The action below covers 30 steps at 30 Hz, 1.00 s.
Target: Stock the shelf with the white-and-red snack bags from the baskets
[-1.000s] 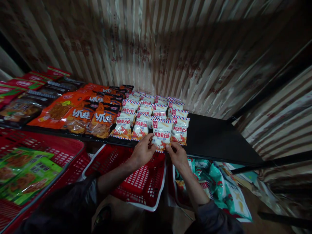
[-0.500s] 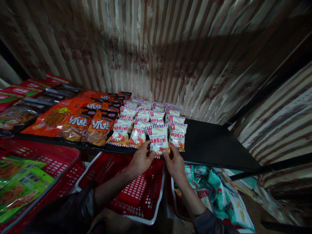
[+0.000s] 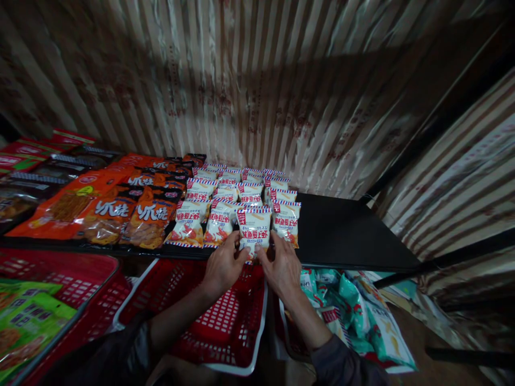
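Observation:
A white snack bag (image 3: 254, 228) with red lettering and a striped top edge stands in the front row on the black shelf (image 3: 350, 230). Its lower left side is gripped by my left hand (image 3: 222, 267), thumb in front. My right hand (image 3: 282, 266) pinches the lower right side, its thumb on the bag's front. Several matching snack bags are lined up in rows behind and beside it, one of them (image 3: 286, 221) just right of my fingers. The backs of both hands hide parts of the shelf's front edge.
Left along the shelf lie orange snack packs (image 3: 151, 217) and dark packs (image 3: 40, 179). Below are a red basket (image 3: 225, 316) with a white rim, a red basket with green packs (image 3: 32, 316), and teal bags (image 3: 354, 305) at right. A striped curtain (image 3: 241, 80) hangs behind; black posts (image 3: 438, 128) stand right.
The view has shifted a little, so the shelf appears further left. The held bag sits slightly lower and more upright between the two hands, in line with its row.

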Each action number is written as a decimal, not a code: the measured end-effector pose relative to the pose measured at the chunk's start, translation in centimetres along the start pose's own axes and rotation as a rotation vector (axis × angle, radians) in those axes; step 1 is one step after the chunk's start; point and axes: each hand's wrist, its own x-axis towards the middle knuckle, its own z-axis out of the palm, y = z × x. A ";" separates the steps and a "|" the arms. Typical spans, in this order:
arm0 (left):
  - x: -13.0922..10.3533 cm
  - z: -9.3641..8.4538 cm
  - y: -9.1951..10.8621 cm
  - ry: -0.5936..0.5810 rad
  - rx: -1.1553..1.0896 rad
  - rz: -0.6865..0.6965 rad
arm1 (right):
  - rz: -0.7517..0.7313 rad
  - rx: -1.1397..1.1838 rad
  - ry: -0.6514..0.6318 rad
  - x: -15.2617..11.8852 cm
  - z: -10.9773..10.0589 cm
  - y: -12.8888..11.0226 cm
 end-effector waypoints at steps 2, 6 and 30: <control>0.1 -0.3 0.5 0.000 0.090 -0.020 | 0.017 0.040 -0.011 0.2 0.0 0.0; 0.0 -0.7 1.4 -0.016 0.264 -0.085 | 0.057 0.097 -0.081 0.8 -0.1 -0.1; 0.9 0.0 -0.3 0.040 0.120 0.043 | 0.156 0.308 -0.214 3.1 -0.4 -0.9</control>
